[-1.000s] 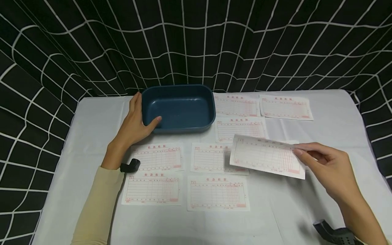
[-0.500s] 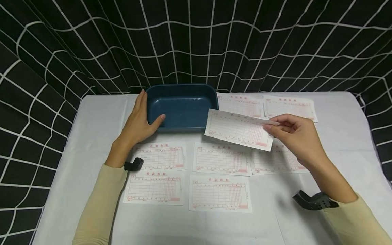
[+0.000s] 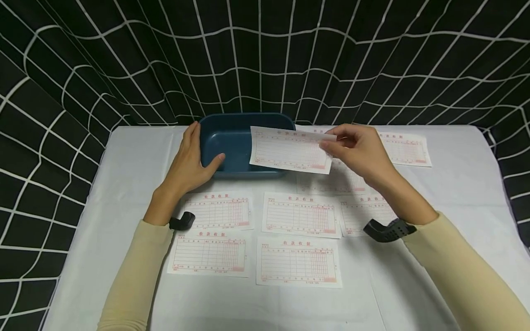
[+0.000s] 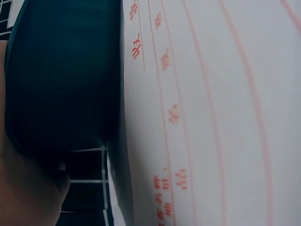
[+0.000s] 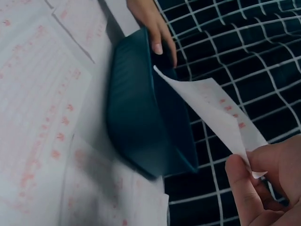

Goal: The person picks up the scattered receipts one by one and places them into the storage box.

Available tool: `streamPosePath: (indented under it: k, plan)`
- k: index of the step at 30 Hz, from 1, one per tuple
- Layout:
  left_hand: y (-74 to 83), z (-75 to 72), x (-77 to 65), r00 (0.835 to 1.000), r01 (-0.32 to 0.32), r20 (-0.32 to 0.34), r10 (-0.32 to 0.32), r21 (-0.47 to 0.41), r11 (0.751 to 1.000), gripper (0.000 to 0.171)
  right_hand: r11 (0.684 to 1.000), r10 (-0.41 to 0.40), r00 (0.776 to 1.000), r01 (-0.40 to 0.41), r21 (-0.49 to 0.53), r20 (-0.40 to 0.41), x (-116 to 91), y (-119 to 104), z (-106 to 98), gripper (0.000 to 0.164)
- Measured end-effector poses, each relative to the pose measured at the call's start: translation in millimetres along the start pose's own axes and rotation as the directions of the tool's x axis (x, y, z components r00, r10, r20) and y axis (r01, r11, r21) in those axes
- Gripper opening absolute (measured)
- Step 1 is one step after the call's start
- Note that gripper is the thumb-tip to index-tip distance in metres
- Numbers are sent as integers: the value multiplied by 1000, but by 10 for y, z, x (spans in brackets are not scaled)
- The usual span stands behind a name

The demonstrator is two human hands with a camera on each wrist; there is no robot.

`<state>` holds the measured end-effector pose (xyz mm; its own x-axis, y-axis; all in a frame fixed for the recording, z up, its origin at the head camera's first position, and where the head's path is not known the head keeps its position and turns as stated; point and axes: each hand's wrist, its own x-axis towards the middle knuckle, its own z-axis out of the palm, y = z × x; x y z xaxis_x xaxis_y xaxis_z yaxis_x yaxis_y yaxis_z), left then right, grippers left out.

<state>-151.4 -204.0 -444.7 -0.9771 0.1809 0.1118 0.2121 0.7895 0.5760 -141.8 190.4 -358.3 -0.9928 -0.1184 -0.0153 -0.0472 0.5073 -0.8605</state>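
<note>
My right hand [image 3: 359, 149] pinches a white receipt slip [image 3: 290, 149] with red printing between thumb and fingers at its right end. The slip overhangs the right part of a dark blue plastic basin [image 3: 219, 172]. In the right wrist view the slip [image 5: 214, 101] bends above the basin's opening [image 5: 134, 103]. At the basin's left end my left hand [image 3: 186, 161] holds the rim, its thumb over the front edge and its fingers along the outer side. The basin's visible inside is bare; the slip hides its right part.
Several similar receipt slips lie on the white tablecloth [image 3: 124, 193]: two at front left, one at front middle [image 3: 299, 262], others to the right, partly beneath my right arm. One slip [image 3: 406, 149] lies at back right. A black curtain with white grid lines [image 3: 265, 55] hangs behind.
My right hand has carried the receipt slip leftward and away from me, from above the right-hand slips to over the basin. My left hand has stayed on the basin.
</note>
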Motion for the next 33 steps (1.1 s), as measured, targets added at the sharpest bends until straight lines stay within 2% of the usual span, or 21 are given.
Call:
streamPosePath:
  k: [6,17,22,27,33]
  plan:
    - [-2,10,6,1000,8,5,-8,-8,1000,105,997,-54,998,56,-55,39,226,-127,198,17]
    - [47,-18,10,1000,13,8,-13,10,1000,105,986,-86,989,102,-132,122,526,-295,573,16]
    - [61,-35,6,1000,29,10,-29,9,1000,103,976,-120,982,144,-161,148,591,-287,694,19]
    - [46,-7,19,1000,18,10,-18,-3,1000,101,961,-150,975,183,-208,165,625,-258,760,22]
    - [36,20,12,1000,19,8,-19,2,1000,101,952,-171,973,203,-229,153,557,-205,763,25]
